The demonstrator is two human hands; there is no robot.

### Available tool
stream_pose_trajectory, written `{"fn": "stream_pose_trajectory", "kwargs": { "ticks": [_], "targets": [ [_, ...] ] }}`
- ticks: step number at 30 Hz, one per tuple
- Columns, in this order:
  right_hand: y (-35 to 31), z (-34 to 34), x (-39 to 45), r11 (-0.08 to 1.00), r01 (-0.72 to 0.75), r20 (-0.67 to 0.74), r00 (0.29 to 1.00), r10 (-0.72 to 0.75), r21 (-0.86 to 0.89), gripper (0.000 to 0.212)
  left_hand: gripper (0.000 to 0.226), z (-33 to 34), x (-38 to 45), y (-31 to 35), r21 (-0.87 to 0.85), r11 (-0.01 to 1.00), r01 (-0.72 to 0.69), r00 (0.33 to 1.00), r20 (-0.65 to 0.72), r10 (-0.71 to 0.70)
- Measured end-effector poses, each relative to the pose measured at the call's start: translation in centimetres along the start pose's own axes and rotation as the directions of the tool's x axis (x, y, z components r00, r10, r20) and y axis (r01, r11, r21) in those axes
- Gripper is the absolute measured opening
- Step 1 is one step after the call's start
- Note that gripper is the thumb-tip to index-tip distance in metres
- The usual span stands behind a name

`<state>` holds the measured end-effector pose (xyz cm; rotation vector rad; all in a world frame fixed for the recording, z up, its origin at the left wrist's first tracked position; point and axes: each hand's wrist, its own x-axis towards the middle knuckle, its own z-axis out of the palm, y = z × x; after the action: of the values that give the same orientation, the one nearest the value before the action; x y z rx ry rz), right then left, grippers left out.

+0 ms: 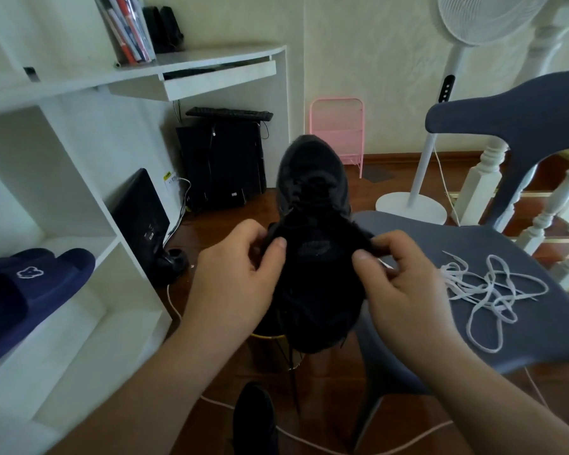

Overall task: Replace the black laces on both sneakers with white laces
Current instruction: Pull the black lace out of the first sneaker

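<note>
Head view: a black sneaker [312, 244] is held up in mid-air between both hands, above the floor and just beside the seat of a grey-blue chair [523, 330]. The left hand [240, 277] is closed in a pinch on the left side of the collar, thumb on top; what lies under the pad, lace or upper, cannot be told against the black material. The right hand [398, 284] is closed likewise on the right side, apparently on a dark lace end or the collar edge. The shoe is judged to be held so because the two-sided grip steadies it and keeps the throat facing up toward the eyes, where the eyelets can be worked.

The long axis runs away from the grip, heel nearest the wearer and below the hands, toe pointing forward and upward toward the far wall; the tongue faces the camera.

White laces [486, 287] lie in a loose tangle on the chair seat, to the right of the right hand, within easy reach for threading. A second dark shoe [255, 418] rests on the floor below the hands.
</note>
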<state>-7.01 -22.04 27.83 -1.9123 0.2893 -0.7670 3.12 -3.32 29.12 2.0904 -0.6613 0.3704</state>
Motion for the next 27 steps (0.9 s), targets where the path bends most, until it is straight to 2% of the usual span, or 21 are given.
{"fn": "stream_pose_trajectory", "kwargs": {
  "ticks": [2, 3, 6, 8, 11, 16, 18, 19, 20, 21, 22, 23, 24, 25, 27],
  "targets": [
    [-0.2, 0.1, 0.0, 0.997, 0.002, 0.085, 0.996, 0.005, -0.078, 0.016, 0.022, -0.1, 0.3, -0.3, 0.048, 0.999, -0.026, 0.998, -0.064, 0.029],
    [-0.3, 0.1, 0.0, 0.995, 0.025, 0.083, 0.996, -0.017, -0.099, 0.019, 0.022, -0.1, 0.5, -0.4, 0.08, 0.996, -0.034, 0.997, -0.068, 0.039],
    [-1.0, -0.2, 0.5, 0.969, 0.165, 0.038, 0.986, -0.161, -0.183, 0.016, 0.021, 0.0, 0.4, -0.6, 0.195, 0.978, -0.079, 0.996, -0.017, 0.084],
    [-0.9, -0.3, 0.8, 0.902, 0.259, 0.107, 0.966, -0.236, -0.345, 0.019, 0.022, 0.3, 0.1, -0.3, 0.238, 0.965, -0.11, 0.994, 0.007, 0.112],
    [-0.1, -0.2, 1.1, 0.827, 0.218, 0.176, 0.973, -0.146, -0.519, 0.022, 0.026, 0.6, -0.2, 0.3, 0.235, 0.965, -0.113, 0.993, 0.008, 0.114],
    [0.0, -0.1, 1.6, 0.784, 0.256, 0.206, 0.964, -0.166, -0.566, 0.004, 0.036, 0.9, -0.5, 0.4, 0.193, 0.974, -0.118, 0.993, 0.003, 0.12],
    [0.2, -0.2, 1.6, 0.84, 0.211, 0.148, 0.976, -0.157, -0.5, 0.008, 0.039, 0.9, -0.5, 0.2, 0.179, 0.979, -0.099, 0.995, 0.002, 0.101],
    [0.3, -0.2, 1.8, 0.914, 0.103, 0.075, 0.994, -0.08, -0.392, 0.012, 0.04, 0.9, -0.4, 0.0, 0.165, 0.982, -0.089, 0.996, -0.001, 0.09],
    [0.4, -0.2, 2.1, 0.981, -0.071, 0.005, 0.997, 0.073, -0.179, 0.017, 0.04, 0.8, -0.2, -0.1, 0.143, 0.986, -0.082, 0.996, -0.006, 0.083],
    [0.2, -0.2, 2.3, 0.96, -0.253, 0.001, 0.967, 0.255, 0.123, 0.023, 0.039, 0.7, -0.1, -0.2, 0.117, 0.99, -0.078, 0.997, -0.014, 0.08],
    [0.0, -0.2, 2.3, 0.831, -0.391, 0.063, 0.914, 0.401, 0.396, 0.027, 0.038, 0.6, 0.0, -0.2, 0.09, 0.993, -0.075, 0.997, -0.024, 0.077],
    [-0.2, -0.2, 2.3, 0.694, -0.461, 0.13, 0.87, 0.475, 0.553, 0.027, 0.037, 0.5, 0.0, -0.1, 0.077, 0.994, -0.075, 0.996, -0.033, 0.078],
    [-0.3, -0.3, 2.3, 0.635, -0.496, 0.17, 0.847, 0.504, 0.592, 0.024, 0.036, 0.6, 0.0, 0.0, 0.086, 0.993, -0.084, 0.995, -0.038, 0.088],
    [-0.2, -0.4, 2.3, 0.643, -0.515, 0.19, 0.841, 0.506, 0.566, 0.021, 0.036, 0.7, -0.1, 0.0, 0.108, 0.989, -0.098, 0.994, -0.038, 0.103],
    [-0.1, -0.5, 2.2, 0.74, -0.473, 0.173, 0.877, 0.448, 0.478, 0.02, 0.037, 0.8, -0.2, 0.0, 0.136, 0.983, -0.12, 0.992, -0.032, 0.125]
  ]
}}
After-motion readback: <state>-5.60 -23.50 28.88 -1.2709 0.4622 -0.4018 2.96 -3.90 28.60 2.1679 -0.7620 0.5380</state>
